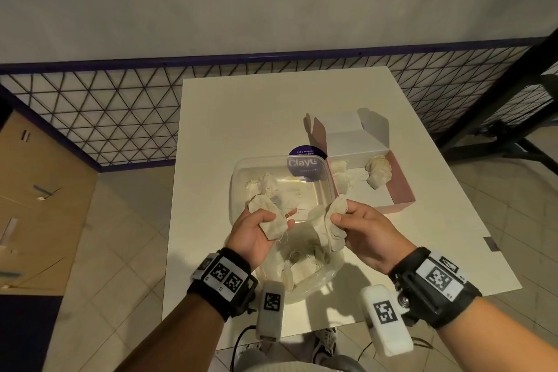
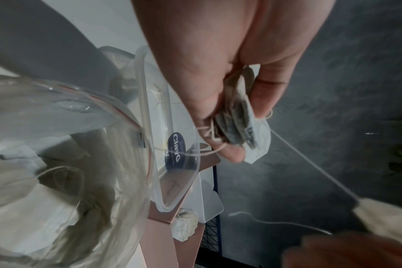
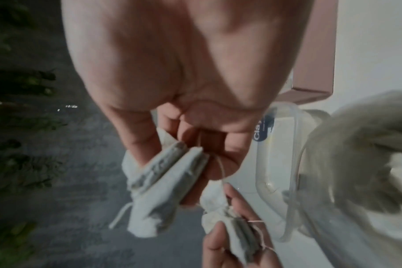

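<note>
My left hand (image 1: pixel 282 219) grips a small bunch of white tea bags (image 2: pixel 239 127) between thumb and fingers. My right hand (image 1: pixel 339 213) pinches another bunch of tea bags (image 3: pixel 165 179). Both bunches hang close together, just above the near rim of a clear plastic container (image 1: pixel 240 169). A thin string (image 2: pixel 310 159) stretches taut from the left bunch to the right one. A few tea bags (image 1: pixel 262 184) lie inside the container. Under my hands, a crumpled clear plastic bag (image 1: pixel 329 278) holds more tea bags.
An open pink-sided box (image 1: pixel 403 190) stands right of the container, with loose tea bags (image 1: pixel 377 172) in it. All this sits on a white table (image 1: pixel 241 115). A wire-mesh fence (image 1: pixel 105 112) runs behind, and a cardboard box (image 1: pixel 39 190) stands on the floor at left.
</note>
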### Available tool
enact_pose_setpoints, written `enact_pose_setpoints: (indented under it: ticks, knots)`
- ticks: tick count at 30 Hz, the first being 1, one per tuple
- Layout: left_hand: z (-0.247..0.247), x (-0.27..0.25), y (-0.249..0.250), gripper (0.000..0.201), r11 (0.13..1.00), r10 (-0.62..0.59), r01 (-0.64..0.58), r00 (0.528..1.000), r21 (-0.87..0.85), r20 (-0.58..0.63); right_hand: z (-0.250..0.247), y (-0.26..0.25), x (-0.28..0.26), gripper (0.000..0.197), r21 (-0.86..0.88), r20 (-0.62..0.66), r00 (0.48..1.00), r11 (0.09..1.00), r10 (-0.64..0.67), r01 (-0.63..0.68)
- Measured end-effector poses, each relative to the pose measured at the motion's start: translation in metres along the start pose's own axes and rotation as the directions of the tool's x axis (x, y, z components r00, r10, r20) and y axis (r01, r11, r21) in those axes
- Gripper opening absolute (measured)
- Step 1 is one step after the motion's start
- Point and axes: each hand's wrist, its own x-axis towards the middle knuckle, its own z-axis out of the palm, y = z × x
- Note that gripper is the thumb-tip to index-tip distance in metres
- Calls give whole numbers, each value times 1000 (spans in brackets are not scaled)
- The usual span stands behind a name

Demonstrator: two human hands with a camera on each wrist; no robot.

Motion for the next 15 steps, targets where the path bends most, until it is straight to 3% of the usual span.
enact_pose_setpoints:
  ticks: [4,8,11,15]
  knots:
    - [-1,3,2,41,999,23,-18,995,49,-99,5,-11,1,37,267,131,989,963,-67,29]
    - [-8,7,4,37,998,48,-35,972,60,-231,5,-18,3,26,382,171,976,922,-137,62]
    - [-13,8,6,43,998,48,-37,951,43,-306,6,-25,4,34,363,132,978,926,-160,103]
    - [-5,2,4,38,1000,4,-6,985,-14,-173,5,-14,12,56,186,9,999,982,-49,46]
